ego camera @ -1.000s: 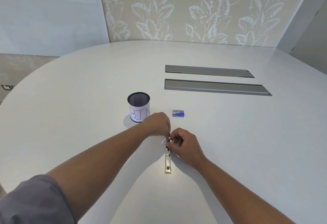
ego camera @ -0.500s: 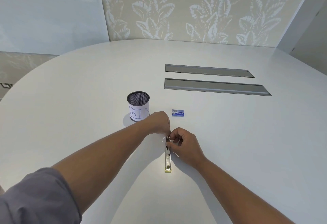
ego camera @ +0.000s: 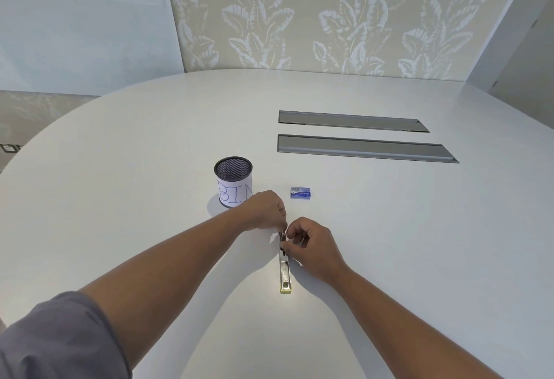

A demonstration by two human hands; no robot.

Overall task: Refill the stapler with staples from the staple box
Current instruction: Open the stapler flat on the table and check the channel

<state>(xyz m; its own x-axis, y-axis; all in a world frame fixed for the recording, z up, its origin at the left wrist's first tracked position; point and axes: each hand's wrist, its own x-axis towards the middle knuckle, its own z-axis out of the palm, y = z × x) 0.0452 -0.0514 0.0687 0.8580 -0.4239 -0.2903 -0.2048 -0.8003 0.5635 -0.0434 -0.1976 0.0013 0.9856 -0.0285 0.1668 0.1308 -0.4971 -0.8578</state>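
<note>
The stapler [ego camera: 284,270] lies lengthwise on the white surface [ego camera: 389,228], its yellow end nearest the viewer. Both hands meet at its far end: the left hand [ego camera: 268,209] has a narrow grip, fingertips pinching the stapler's far tip, and the right hand [ego camera: 311,242] curls its fingers round the same end from the right. The blue staple box [ego camera: 300,192] sits just beyond, apart from them, with a mesh cup marked BIN [ego camera: 233,181] to its left

A white rounded table [ego camera: 120,198] carries a mesh bin [ego camera: 233,181], staple box [ego camera: 300,192] and stapler [ego camera: 284,270].
</note>
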